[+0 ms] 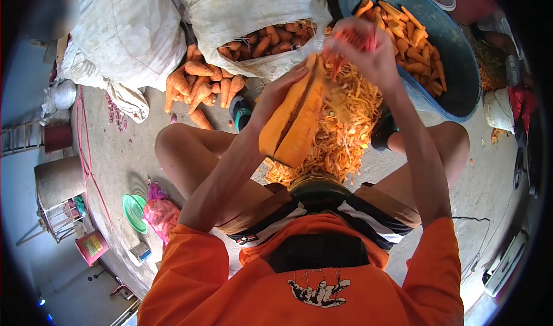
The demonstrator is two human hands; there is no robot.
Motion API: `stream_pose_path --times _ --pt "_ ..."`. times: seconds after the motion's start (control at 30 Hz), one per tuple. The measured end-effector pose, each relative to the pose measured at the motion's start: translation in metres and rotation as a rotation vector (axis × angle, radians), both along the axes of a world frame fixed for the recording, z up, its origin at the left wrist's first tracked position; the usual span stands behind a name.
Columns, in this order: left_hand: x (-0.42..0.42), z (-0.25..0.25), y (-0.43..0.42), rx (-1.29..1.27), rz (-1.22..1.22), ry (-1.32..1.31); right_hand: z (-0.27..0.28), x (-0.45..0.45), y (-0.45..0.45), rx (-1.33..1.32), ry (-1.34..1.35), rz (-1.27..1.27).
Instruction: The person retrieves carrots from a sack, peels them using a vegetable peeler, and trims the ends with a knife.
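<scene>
My left hand (pixel 279 89) holds a large, long orange piece (pixel 295 118) with a dark slit running down its length, tilted above a heap of orange peelings (pixel 345 130). Close to its upper end, my right hand (pixel 366 52) is wrapped round a red-handled tool (pixel 352 39), blurred by motion. The tool's working end is too smeared to make out. Beneath both hands the peelings lie on the floor between my legs.
Peeled carrots (pixel 409 38) fill part of a blue tub (pixel 461 66) at the upper right. Unpeeled carrots (pixel 201 84) lie beside white sacks (pixel 247 3). A green basket (pixel 135 213) and pink bag (pixel 163 213) sit at the left.
</scene>
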State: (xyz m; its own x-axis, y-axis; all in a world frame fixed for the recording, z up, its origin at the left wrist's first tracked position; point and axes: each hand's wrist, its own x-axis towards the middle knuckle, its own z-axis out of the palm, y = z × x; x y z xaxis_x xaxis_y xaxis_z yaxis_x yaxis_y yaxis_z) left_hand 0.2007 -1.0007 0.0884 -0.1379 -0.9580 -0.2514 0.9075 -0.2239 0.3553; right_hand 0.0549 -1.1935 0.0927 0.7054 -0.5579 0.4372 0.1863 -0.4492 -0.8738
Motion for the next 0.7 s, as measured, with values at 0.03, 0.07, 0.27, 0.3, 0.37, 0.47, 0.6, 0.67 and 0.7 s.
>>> stream_pose_path --times 0.03,0.07,0.27,0.3,0.37,0.47,0.6,0.67,0.7 --pt "-0.004 -0.001 -0.001 -0.006 -0.008 0.008 0.0 -0.002 -0.013 0.166 0.05 -0.103" --pt "-0.006 -0.001 -0.002 0.022 0.01 -0.011 -0.004 -0.007 -0.017 0.159 0.055 -0.111" --pt "0.005 -0.007 -0.001 0.058 0.046 0.189 0.037 -0.001 0.042 -0.032 -0.132 0.166" --pt "0.001 0.001 0.0 0.016 0.032 0.124 0.043 -0.004 0.045 -0.203 -0.079 0.14" --pt "-0.003 0.005 0.004 -0.014 0.005 0.064 0.031 -0.007 0.039 -0.361 -0.019 0.102" --pt "-0.004 -0.002 -0.001 0.003 0.009 0.01 -0.009 -0.004 -0.012 0.139 0.014 -0.035" --pt "-0.001 -0.009 -0.004 0.092 0.105 0.023 0.013 0.001 0.008 0.079 -0.072 -0.015" --pt "-0.002 -0.006 -0.004 0.033 0.132 0.022 0.035 0.004 0.04 0.158 -0.106 0.126" --pt "0.0 -0.004 -0.004 0.034 0.134 0.018 0.041 0.005 0.05 -0.093 -0.115 0.122"
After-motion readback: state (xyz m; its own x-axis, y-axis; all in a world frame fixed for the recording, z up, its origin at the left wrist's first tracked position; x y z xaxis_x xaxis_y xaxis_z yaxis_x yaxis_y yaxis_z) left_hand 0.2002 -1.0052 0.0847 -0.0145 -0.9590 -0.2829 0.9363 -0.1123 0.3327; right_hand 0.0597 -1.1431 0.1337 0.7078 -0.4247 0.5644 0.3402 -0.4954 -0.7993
